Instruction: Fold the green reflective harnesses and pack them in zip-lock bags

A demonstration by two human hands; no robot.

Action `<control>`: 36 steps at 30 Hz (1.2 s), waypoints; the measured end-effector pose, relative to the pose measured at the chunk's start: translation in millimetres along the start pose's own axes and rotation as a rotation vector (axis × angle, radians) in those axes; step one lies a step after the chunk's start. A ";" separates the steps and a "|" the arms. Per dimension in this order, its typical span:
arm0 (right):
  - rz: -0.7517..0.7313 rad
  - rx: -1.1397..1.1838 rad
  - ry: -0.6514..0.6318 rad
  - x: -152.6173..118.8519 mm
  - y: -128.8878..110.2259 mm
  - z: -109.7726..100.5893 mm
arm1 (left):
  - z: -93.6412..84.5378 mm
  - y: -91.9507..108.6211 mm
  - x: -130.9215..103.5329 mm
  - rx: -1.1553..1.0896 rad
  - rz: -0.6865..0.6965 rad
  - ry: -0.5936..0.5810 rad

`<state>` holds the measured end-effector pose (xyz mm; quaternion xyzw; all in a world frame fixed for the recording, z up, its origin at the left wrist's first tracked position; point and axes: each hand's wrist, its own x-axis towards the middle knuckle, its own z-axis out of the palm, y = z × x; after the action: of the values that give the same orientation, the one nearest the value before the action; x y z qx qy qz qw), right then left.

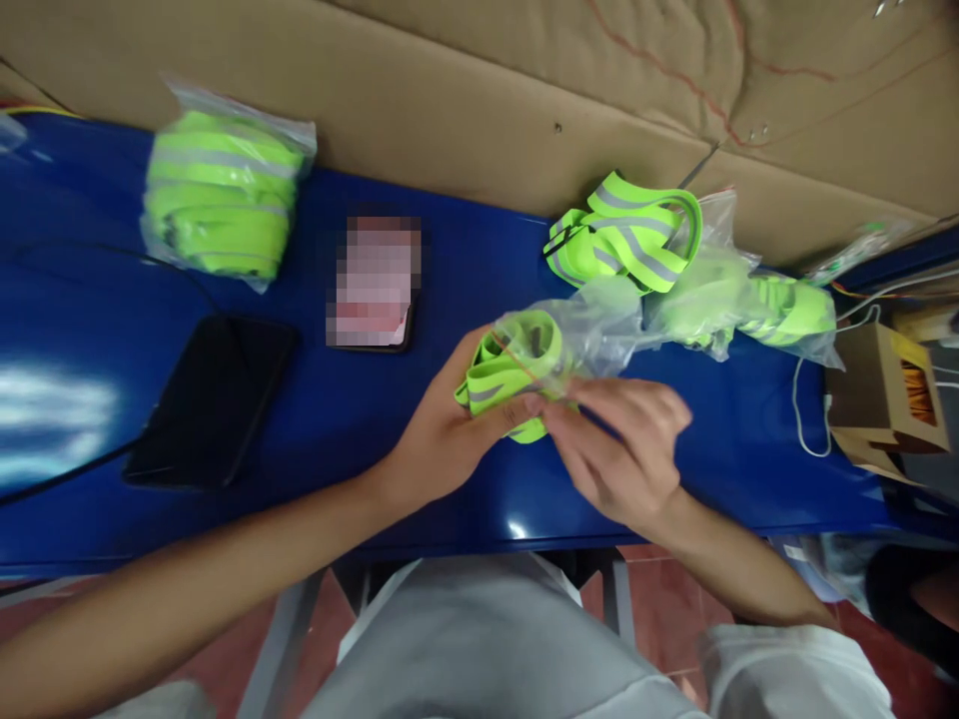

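Observation:
My left hand (457,429) is wrapped round a rolled neon-yellow reflective strap (498,379) with a grey stripe. A clear zip bag (599,320) covers the strap's right end and trails off to the right. With thumb and fingers together, my right hand (625,449) pinches the bag's edge, which carries a thin red line, close to my left thumb. Behind the bag lies a loose bundle of the same reflective strap (629,235). How far the roll sits inside the bag is partly hidden by my fingers.
A bagged bundle of straps (221,195) stands at the back left. Near it lie a phone (375,290) with a blurred screen and a dark phone (214,399) with a cable. More bagged straps (786,308) and an open cardboard box (884,389) are at right on the blue table (457,519).

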<state>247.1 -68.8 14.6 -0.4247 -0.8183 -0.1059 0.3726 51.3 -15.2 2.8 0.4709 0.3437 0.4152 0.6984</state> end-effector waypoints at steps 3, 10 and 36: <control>0.192 -0.007 0.096 0.9 9.0 -1.9 | -2.5 5.9 2.5 -0.033 -0.014 0.031; 0.619 0.404 0.028 -3.3 17.0 12.9 | -1.5 1.4 2.6 -0.171 -0.219 -0.011; 0.251 0.079 -0.400 -9.6 32.8 5.4 | -7.8 -1.1 13.9 -0.393 -0.316 0.030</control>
<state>273.2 -51.9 -0.6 -0.5207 -0.8202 0.0595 0.2295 50.6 0.0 -2.0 0.2601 0.3360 0.3670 0.8275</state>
